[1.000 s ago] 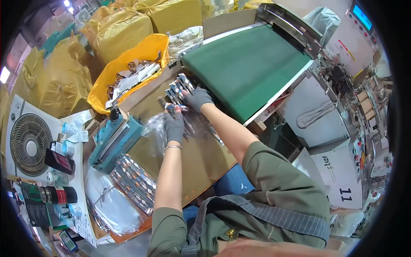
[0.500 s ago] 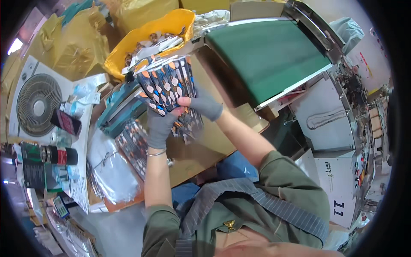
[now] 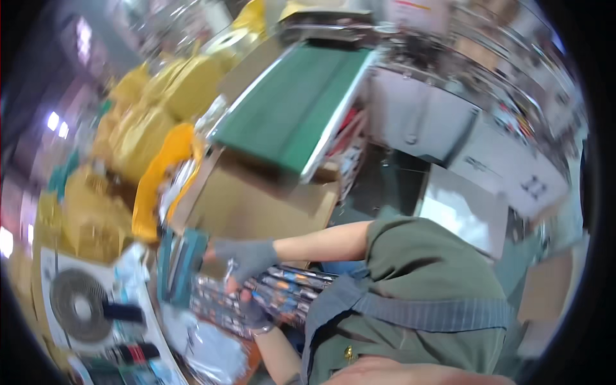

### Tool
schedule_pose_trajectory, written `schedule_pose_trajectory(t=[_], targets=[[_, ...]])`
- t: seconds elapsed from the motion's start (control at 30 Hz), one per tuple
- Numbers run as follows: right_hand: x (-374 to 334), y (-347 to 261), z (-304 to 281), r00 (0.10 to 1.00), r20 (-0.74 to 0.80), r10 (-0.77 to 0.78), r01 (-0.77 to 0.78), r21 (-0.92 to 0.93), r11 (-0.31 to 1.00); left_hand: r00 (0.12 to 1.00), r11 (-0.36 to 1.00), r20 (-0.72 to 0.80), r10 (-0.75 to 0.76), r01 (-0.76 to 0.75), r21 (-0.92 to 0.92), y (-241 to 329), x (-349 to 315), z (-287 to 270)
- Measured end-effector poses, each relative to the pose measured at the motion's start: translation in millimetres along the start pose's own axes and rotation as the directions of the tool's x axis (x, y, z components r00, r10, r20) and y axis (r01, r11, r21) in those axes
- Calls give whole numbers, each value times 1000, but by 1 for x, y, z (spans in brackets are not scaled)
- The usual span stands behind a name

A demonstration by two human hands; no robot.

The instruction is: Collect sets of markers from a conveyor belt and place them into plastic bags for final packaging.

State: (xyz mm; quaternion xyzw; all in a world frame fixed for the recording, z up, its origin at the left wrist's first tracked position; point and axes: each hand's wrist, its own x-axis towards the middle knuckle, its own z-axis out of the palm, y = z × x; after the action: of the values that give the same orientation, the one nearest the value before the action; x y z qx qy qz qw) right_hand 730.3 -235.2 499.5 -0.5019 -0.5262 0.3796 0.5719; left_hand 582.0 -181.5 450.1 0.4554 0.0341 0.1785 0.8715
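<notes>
Fingers of the right hand [image 3: 251, 258], which wears a grey glove with bare tips, point toward the left side, near the blue-green metal machine with long body [image 3: 183, 289]; the blur is strong, so I cannot tell how wide they stand or whether they grip something. The left hand [image 3: 256, 316], in a similar grey glove, is lower, with fingers bent next to the dark flat packs with orange, white and blue pattern [image 3: 292, 287]; here also I cannot tell if they are closed on the packs. These packs lie low, between the right forearm and the left hand, close to the body, and more pieces of the same pattern [image 3: 215, 300] are beside the machine.

The brown flat tabletop [image 3: 250, 202] stretches from the right forearm up to the end of the green conveyor belt [image 3: 289, 106]. The machine borders the hands on the left, and clear plastic bags in a pile [image 3: 215, 356] lie below it.

Compared with half a second ago, when both hands hold the fanned packs raised over the tabletop, hands are now lower and apart, and the whole view is turned
</notes>
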Motion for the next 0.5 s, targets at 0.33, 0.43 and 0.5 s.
schedule_pose_trajectory(t=[0.33, 0.43, 0.5], targets=[[-28, 22, 18, 961, 228, 157, -270, 650, 711, 730, 900, -580, -361, 436, -11, 80, 10, 18], [-1, 50, 36, 994, 112, 4, -83, 716, 694, 958, 391, -65, 279, -51, 919, 60, 0, 76], [-7, 65, 18, 990, 121, 68, -136, 750, 648, 758, -87, 322, 568, -333, 939, 36, -2, 78]])
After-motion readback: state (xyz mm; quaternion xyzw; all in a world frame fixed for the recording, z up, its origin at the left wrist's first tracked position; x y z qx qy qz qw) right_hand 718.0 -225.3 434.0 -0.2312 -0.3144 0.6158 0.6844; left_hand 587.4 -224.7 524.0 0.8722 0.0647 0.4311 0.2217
